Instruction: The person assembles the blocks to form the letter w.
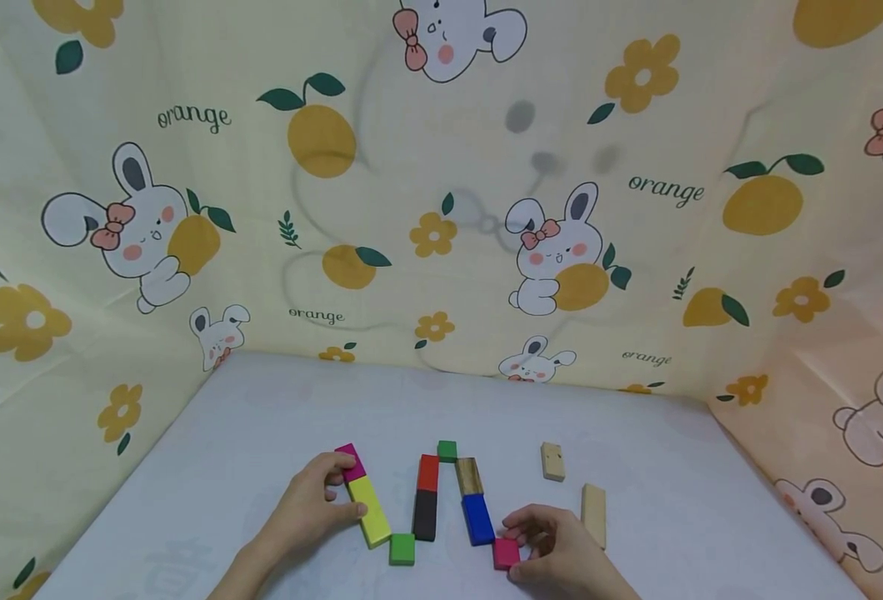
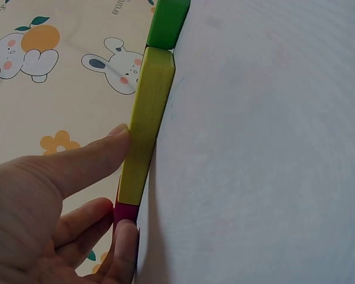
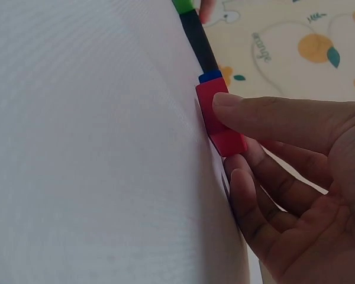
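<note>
A zigzag line of coloured blocks lies on the white surface (image 1: 261, 433), and its ends appear to be getting squared up. The pink cube (image 1: 506, 552) sits at the right end, just below the blue block (image 1: 477, 518); the right hand (image 1: 561, 554) pinches it between curled fingers (image 3: 254, 115). The left hand (image 1: 310, 504) rests nearly straight fingers (image 2: 83, 160) against the yellow block (image 1: 370, 510) and magenta block (image 1: 351, 461). Next, a small nudge would likely seat the cube flush.

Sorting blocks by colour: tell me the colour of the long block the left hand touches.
Yellow block, shown best in the head view; the left hand rests against it.
</note>
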The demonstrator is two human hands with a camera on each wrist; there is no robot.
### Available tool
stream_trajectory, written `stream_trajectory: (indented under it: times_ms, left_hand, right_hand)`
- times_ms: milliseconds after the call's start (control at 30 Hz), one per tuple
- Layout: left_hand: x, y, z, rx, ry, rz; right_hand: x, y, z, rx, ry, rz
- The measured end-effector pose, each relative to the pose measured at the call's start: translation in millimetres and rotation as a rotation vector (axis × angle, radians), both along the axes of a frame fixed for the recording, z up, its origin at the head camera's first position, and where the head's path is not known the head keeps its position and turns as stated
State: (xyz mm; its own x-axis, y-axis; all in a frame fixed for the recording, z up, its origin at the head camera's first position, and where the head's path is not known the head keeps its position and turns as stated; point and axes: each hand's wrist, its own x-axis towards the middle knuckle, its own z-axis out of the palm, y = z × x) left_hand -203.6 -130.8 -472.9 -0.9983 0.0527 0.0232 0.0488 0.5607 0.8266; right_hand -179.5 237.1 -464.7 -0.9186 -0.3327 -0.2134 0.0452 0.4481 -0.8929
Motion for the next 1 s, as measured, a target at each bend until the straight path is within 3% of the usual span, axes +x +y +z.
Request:
stream_trajectory:
  times_ms: [1000]
  left_hand:
    - [-0.7,-0.2,0.0,-0.008,0.001,-0.005]
  right_hand:
    - [0.9,-1.6,0.9,0.005,0.008,0.004]
